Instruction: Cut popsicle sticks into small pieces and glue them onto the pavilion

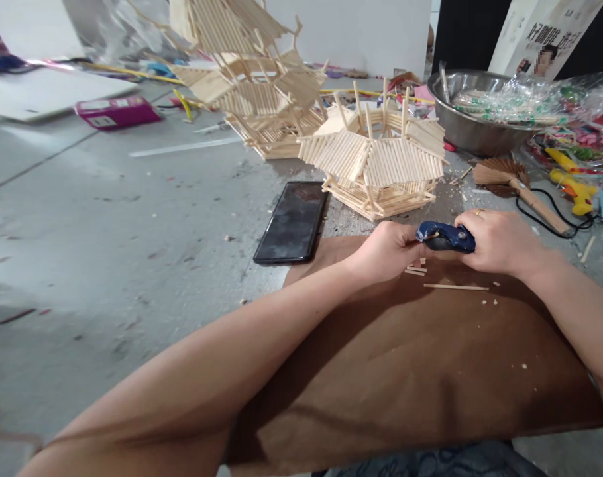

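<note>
My right hand [500, 240] is closed around a blue cutter [448, 237] with a screw at its pivot. My left hand [388, 250] pinches at the cutter's jaw end, where a pale bit of thin wooden stick [435, 234] shows; most of it is hidden by the fingers. Just below the hands, short cut stick pieces [415, 271] and one longer stick [456, 287] lie on a brown sheet [381, 397]. Beyond the hands stands a many-sided stick model [376, 159] with a slatted roof and upright posts.
A taller tiered stick model [262, 93] stands behind to the left. A black phone [292, 224] lies beside the sheet. At the right are a metal bowl [473, 136] of wrapped sticks, a brown brush [525, 185] and a yellow glue gun [574, 191]. A magenta box [117, 111] lies far left.
</note>
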### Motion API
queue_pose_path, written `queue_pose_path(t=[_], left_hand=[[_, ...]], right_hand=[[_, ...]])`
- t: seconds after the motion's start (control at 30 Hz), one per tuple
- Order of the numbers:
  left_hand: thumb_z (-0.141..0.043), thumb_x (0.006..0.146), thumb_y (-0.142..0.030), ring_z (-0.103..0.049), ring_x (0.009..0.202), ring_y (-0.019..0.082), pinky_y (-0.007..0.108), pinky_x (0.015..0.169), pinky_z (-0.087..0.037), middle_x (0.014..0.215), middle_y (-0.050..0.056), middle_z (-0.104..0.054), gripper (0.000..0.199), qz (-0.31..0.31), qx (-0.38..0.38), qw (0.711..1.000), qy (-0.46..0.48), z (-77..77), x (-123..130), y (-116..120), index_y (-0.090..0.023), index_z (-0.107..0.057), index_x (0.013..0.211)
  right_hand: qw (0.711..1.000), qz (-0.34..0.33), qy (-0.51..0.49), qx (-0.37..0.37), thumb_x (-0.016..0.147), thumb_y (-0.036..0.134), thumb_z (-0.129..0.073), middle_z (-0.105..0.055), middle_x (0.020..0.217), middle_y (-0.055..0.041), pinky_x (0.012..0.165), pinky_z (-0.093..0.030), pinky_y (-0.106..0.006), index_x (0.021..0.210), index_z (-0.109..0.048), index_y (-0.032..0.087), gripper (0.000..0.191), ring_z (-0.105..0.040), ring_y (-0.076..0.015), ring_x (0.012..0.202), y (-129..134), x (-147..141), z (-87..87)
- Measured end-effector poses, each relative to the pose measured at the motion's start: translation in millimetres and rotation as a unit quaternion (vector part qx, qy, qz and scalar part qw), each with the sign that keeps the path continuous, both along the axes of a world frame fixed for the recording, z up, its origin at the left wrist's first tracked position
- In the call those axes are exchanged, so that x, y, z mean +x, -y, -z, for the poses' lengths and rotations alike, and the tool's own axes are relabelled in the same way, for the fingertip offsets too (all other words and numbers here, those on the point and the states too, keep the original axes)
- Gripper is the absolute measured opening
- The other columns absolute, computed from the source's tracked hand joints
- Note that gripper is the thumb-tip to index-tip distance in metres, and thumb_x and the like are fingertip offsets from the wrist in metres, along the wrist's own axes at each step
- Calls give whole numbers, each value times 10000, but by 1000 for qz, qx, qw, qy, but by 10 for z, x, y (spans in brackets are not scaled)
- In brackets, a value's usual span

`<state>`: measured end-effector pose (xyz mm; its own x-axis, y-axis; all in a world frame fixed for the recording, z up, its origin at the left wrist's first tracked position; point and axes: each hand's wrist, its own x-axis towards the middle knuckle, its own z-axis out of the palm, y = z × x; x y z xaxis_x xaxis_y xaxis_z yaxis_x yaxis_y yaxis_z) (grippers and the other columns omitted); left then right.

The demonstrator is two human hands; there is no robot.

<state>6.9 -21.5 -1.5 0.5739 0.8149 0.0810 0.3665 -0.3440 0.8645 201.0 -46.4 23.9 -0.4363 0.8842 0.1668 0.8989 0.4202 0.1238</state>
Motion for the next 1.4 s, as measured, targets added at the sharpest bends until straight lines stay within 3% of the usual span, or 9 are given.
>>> queue_pose_path(t=[0.33,0.87,1.1,1.4], left_hand=[[-557,742,-162,-532,475,73,162,487,-393,493,-16,-589,168,7,11,1000,-9,-18,-10,-14,-113,-612,592],[-570,739,-167,-582,490,93,191,491,-459,557,2,-618,114,12,-110,993,39,-22,6,-14,-111,-600,645],[-585,740,-192,-535,474,67,161,482,-410,520,-16,-605,140,7,-65,998,27,-28,-5,-40,-115,-633,634],[-554,786,-258,-553,543,76,160,514,-408,612,-6,-641,209,64,-5,997,30,15,4,19,-117,-691,716]], right_hand=[[1000,7,8,-13,711,398,-466,-658,746,-73,530,-277,-296,834,-590,166,291,-579,-204,643,1,7,-7],[998,36,-9,-51,731,484,-471,-661,705,-74,532,-285,-295,784,-598,184,329,-574,-200,615,-23,-30,60],[995,30,-57,-74,700,361,-531,-657,811,-63,595,-349,-297,893,-573,191,260,-586,-207,716,-49,-13,8],[989,-7,-84,-123,680,244,-536,-598,994,-98,712,-403,-323,972,-509,182,300,-558,-229,874,-23,13,-20]])
